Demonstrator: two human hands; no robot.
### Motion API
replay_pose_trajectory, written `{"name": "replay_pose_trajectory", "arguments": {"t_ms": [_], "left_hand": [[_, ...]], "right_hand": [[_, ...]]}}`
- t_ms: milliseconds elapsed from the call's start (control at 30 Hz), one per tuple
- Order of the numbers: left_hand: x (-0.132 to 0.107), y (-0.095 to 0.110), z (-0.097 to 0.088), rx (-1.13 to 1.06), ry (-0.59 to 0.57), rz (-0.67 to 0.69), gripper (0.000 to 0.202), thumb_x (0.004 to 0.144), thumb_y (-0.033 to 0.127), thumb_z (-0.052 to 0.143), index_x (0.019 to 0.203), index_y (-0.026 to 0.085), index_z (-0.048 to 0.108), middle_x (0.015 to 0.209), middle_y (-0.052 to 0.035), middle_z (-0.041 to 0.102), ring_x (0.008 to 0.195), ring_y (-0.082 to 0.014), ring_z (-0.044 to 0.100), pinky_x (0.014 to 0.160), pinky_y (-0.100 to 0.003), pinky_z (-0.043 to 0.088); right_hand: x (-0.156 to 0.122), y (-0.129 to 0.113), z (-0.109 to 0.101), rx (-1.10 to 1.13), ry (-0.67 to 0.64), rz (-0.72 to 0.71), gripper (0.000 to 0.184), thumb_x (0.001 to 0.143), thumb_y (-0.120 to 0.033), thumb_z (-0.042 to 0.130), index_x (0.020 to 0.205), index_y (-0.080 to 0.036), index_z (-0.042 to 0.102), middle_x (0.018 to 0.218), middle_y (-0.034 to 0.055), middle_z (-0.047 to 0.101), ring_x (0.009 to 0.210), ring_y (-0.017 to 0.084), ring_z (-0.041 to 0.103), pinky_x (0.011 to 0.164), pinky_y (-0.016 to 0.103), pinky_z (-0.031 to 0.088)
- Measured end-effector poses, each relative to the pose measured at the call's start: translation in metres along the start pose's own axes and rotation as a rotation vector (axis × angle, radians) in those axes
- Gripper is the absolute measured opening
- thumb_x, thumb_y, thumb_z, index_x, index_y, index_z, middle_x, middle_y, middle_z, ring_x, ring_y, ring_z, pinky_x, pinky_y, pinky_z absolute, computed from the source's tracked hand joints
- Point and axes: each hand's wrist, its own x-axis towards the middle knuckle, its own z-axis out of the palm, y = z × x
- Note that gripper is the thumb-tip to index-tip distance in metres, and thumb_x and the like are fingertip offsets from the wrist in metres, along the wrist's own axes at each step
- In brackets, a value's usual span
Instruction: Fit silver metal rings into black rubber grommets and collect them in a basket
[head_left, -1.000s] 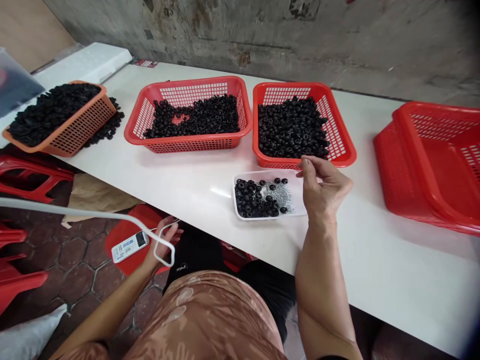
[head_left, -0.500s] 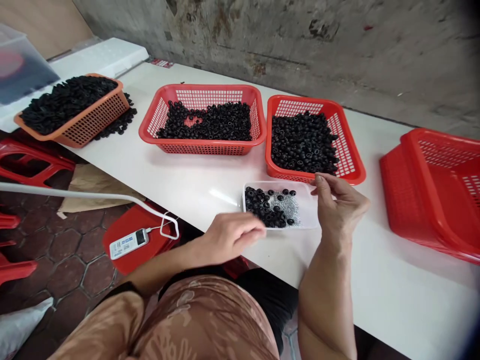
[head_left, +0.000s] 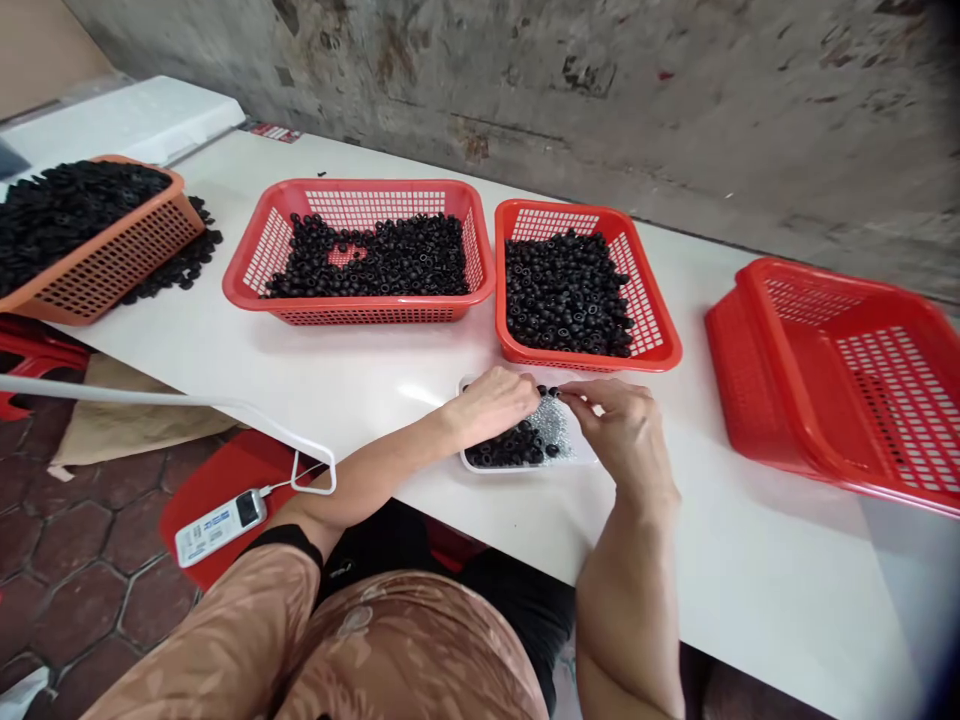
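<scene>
A shallow clear plastic tray (head_left: 585, 450) lies on the table in front of me. Black ring-shaped pieces (head_left: 510, 447) fill its left side, and tiny silvery bits (head_left: 551, 425) are spread over the middle. My left hand (head_left: 496, 402) is over the tray's far left part, fingers curled together; whatever they hold is hidden. From the right, my right hand (head_left: 622, 425) reaches over the tray with thumb and forefinger pinched. Two black pieces (head_left: 547, 391) show between the two hands, close to the right fingertips; whether they are gripped I cannot tell.
Behind the tray stand two red baskets of black pieces, a wide one (head_left: 360, 302) and a squarer one (head_left: 660, 345). Nested red baskets (head_left: 757, 400) are at right. An orange basket (head_left: 127, 260) heaped with black parts is at left. A white cable arm (head_left: 187, 400) crosses a red stool (head_left: 225, 470).
My left hand has moved forward from the tray's near edge to above it. My right hand has come left and inward, closer to the left. The view has shifted right.
</scene>
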Motion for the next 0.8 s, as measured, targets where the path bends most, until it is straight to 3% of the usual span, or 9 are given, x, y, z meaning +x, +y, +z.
{"name": "replay_pose_trajectory", "arguments": {"t_ms": [167,333,467,667,800], "left_hand": [[-0.001,-0.001,0.006,-0.05,0.014,0.014,0.027,0.099,0.002,0.044,0.104,0.007,0.069,0.097,-0.0146,0.074,0.084,-0.0251,0.074,0.063,-0.033,0.049],[-0.002,-0.002,0.015,-0.135,0.082,-0.002,0.017,0.096,0.003,0.053,0.091,0.009,0.068,0.094,-0.0137,0.075,0.088,-0.0258,0.074,0.068,-0.033,0.053],[-0.003,-0.003,0.015,-0.175,0.106,0.011,0.015,0.094,0.002,0.056,0.088,0.011,0.067,0.096,-0.0129,0.075,0.088,-0.025,0.074,0.068,-0.033,0.055],[-0.006,-0.001,0.013,-0.139,0.08,0.034,0.015,0.096,0.003,0.052,0.094,0.011,0.065,0.082,-0.0083,0.072,0.08,-0.0246,0.074,0.066,-0.034,0.054],[-0.008,-0.001,0.015,-0.131,0.096,0.033,0.017,0.096,0.003,0.05,0.094,0.011,0.065,0.089,-0.0087,0.071,0.082,-0.0232,0.073,0.069,-0.033,0.054]], "right_hand": [[-0.006,-0.014,0.007,-0.42,-0.17,-0.021,0.028,0.087,-0.008,0.055,0.08,-0.023,0.077,0.073,0.0045,0.076,0.08,0.023,0.06,0.101,0.049,0.032],[-0.007,-0.048,0.011,-0.661,-0.382,0.023,0.029,0.087,0.001,0.049,0.081,-0.017,0.072,0.073,0.0098,0.073,0.087,0.028,0.058,0.095,0.046,0.029],[-0.007,-0.059,0.012,-0.712,-0.475,0.041,0.031,0.09,0.001,0.045,0.083,-0.015,0.071,0.074,0.013,0.072,0.077,0.027,0.063,0.079,0.04,0.032],[-0.009,-0.057,0.013,-0.696,-0.533,0.099,0.03,0.094,0.0,0.044,0.089,-0.016,0.069,0.082,0.0119,0.073,0.071,0.023,0.07,0.066,0.033,0.037],[-0.008,-0.052,0.016,-0.604,-0.547,0.155,0.027,0.096,-0.003,0.046,0.097,-0.017,0.069,0.089,0.0102,0.075,0.073,0.023,0.073,0.059,0.03,0.037]]}}
